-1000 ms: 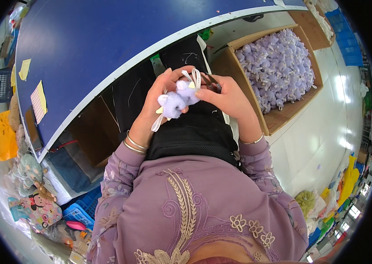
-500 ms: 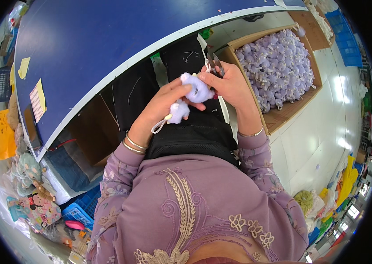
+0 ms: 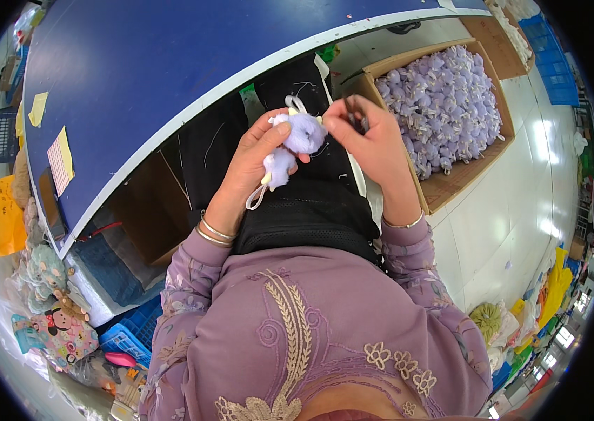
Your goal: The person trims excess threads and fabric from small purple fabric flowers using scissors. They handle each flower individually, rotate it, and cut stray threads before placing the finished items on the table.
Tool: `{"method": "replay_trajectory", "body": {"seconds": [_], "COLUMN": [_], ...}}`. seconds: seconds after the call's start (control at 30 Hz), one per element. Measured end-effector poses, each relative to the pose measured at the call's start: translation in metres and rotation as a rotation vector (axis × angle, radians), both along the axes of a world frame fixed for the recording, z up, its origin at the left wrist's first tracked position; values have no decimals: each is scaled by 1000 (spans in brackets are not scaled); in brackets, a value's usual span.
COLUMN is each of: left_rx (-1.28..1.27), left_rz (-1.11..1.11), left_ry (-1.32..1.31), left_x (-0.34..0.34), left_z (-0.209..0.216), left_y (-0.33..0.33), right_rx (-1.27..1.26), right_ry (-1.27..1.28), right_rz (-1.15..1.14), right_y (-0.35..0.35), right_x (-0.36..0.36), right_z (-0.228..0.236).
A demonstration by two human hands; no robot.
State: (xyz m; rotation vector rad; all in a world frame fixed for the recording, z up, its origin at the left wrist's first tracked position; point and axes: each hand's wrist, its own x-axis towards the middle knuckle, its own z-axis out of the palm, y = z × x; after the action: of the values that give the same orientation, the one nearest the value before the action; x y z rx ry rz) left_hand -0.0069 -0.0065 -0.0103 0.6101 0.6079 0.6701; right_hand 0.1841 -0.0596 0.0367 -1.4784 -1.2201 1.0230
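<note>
My left hand [image 3: 258,147] is closed on two small lilac plush toys over my lap. The upper plush toy [image 3: 304,132] has a loop of pale ribbon standing up from it and small cream tips. Beneath it, the lower plush toy [image 3: 279,167] hangs from the same hand, its white loop dangling toward my waist. At the upper toy's right side is my right hand [image 3: 370,137], thumb and forefinger pinched together by a cream tip. A dark pair of thread snips [image 3: 358,112], smeared by motion, is tucked in that hand.
A cardboard box [image 3: 444,203] heaped with lilac plush toys [image 3: 444,105] stands on the floor to my right. Ahead and left runs a blue tabletop [image 3: 170,63] with a pale edge. Loose threads lie on my black apron [image 3: 297,224]. A blue crate [image 3: 132,333] sits low at left.
The upper toy has turned, and its ribbon loop now points up. My left hand has shifted slightly left; my right hand has let go of the toy's top and moved to its right side.
</note>
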Motion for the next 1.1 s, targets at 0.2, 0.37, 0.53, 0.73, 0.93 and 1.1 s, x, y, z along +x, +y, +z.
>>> {"method": "replay_trajectory", "body": {"seconds": [0.2, 0.37, 0.53, 0.73, 0.93, 1.1], "left_rx": [14, 27, 2, 10, 62, 130], "left_rz": [14, -17, -26, -26, -24, 24], "left_ry": [15, 56, 39, 25, 61, 155], "left_x": [1, -1, -2, -2, 0, 2], "left_z": [-2, -3, -4, -4, 5, 5], "left_y": [0, -2, -1, 0, -3, -4], "right_rx": [122, 126, 160, -79, -118, 29], "right_ry": [-248, -402, -347, -18, 2, -38], "right_rz": [215, 314, 345, 193, 126, 159], "right_y": [-4, -2, 0, -9, -7, -8], "right_x": [-7, -6, -1, 3, 3, -4], "right_z": [1, 5, 1, 8, 5, 7]}}
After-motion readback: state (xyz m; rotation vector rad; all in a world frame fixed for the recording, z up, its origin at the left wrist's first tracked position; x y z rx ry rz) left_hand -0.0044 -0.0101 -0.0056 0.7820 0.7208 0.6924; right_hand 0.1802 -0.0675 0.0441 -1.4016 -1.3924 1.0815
